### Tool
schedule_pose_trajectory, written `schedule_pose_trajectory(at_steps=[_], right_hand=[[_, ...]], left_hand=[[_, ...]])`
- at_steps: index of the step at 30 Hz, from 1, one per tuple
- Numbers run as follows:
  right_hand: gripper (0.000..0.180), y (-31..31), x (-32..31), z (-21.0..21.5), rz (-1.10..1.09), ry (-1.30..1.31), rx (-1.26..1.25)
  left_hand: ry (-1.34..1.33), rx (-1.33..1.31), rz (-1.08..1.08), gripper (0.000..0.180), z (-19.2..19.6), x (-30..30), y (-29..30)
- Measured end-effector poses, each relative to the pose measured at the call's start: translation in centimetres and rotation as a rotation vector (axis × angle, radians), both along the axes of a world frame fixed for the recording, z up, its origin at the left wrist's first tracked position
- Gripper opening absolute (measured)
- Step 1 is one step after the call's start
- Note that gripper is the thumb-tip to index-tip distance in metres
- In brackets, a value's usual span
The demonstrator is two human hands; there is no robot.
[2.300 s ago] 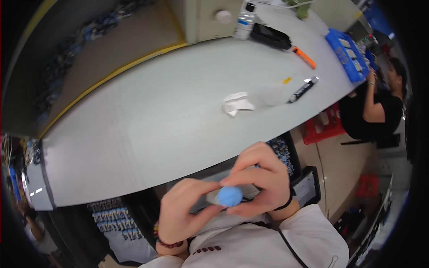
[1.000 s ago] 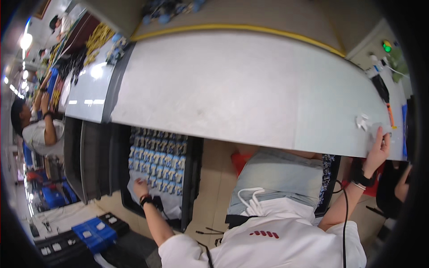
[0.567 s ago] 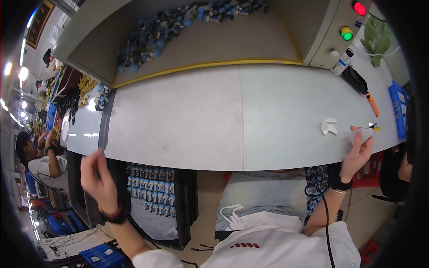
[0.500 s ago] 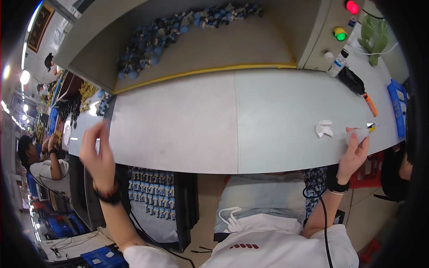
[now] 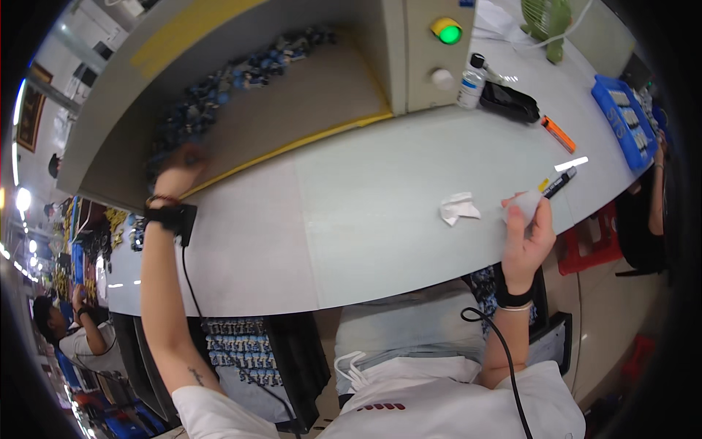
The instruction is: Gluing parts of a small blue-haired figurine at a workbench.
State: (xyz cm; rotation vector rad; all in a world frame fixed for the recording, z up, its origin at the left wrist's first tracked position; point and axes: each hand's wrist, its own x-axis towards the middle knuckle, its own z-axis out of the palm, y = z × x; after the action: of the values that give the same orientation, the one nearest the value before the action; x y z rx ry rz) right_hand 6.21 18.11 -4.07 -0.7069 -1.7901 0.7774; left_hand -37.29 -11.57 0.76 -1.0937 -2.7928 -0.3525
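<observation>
My left hand [image 5: 180, 174] reaches over the yellow front edge of a grey booth, beside a heap of small blue, white and dark figurines [image 5: 212, 95]. Its fingers are smeared by motion, and whether a figurine is between them is hidden. Over the right part of the table, my right hand [image 5: 529, 245] is closed on a soft white wad [image 5: 528, 205] that looks like tissue or cloth. A black marker pen [image 5: 561, 182] lies just beyond these fingers. To the left of that hand rests a crumpled white piece of paper [image 5: 459, 210].
Near the booth's right post stand a clear bottle [image 5: 472, 82] and a black pouch [image 5: 510, 102]. An orange cutter [image 5: 559, 134] and a blue tray [image 5: 625, 121] lie farther right. Below the table edge, a tray [image 5: 241, 351] holds rows of figurines. Co-workers sit at both sides.
My left hand has moved from above the table's left end into the booth by the figurines. My right hand still holds the white wad. The whole view has turned and shifted.
</observation>
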Motion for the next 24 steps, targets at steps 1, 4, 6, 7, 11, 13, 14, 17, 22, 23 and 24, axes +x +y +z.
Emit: schedule_pose_trajectory(at_steps=[1, 4, 6, 7, 11, 13, 14, 17, 22, 23, 24], right_hand=[[0.012, 0.1, 0.1, 0.0, -0.014, -0.018, -0.009], [0.015, 0.1, 0.4, 0.2, 0.079, 0.020, -0.005], [0.017, -0.5, 0.6, 0.3, 0.128, 0.146, -0.126], [0.018, -0.8, 0.8, 0.5, 0.187, 0.287, -0.238], [0.025, -4.1, 1.8, 2.4, 0.742, 0.604, -0.548], [0.033, -5.7, 1.6, 2.3, 1.107, 0.597, -0.778], [0.035, -6.1, 1.0, 2.4, 1.230, 0.555, -0.772], [0.039, -7.8, 0.3, 2.0, 1.309, 0.531, -0.805], [0.047, -8.0, 0.7, 2.6, 1.110, 0.394, -0.873], [0.050, -8.0, 0.9, 2.7, 0.998, 0.243, -0.808], [0.051, -8.2, 0.8, 2.1, 0.931, 0.374, -0.782]], left_hand=[[-0.033, 0.093, -0.064, 0.030, 0.9, 1.8, 0.0], [-0.479, 0.314, -0.114, 0.015, 5.3, 11.9, 2.4], [-0.680, 0.464, -0.158, 0.013, 6.3, 18.9, 3.3], [-0.724, 0.508, -0.145, 0.016, 6.2, 22.3, 3.5], [-1.004, 0.894, -0.342, 0.058, 1.8, 32.2, 3.7], [-1.183, 0.653, -0.362, 0.062, 1.9, 33.4, 4.8], [-1.261, 0.648, -0.361, 0.058, 1.1, 33.6, 5.2], [-1.164, 0.774, -0.558, 0.044, -1.7, 34.0, 6.1], [-1.493, 0.972, -0.328, 0.039, -2.5, 36.3, 6.4], [-1.452, 0.947, -0.325, 0.039, -2.8, 36.4, 6.5], [-1.434, 0.990, -0.316, 0.045, -3.0, 36.6, 7.0]])
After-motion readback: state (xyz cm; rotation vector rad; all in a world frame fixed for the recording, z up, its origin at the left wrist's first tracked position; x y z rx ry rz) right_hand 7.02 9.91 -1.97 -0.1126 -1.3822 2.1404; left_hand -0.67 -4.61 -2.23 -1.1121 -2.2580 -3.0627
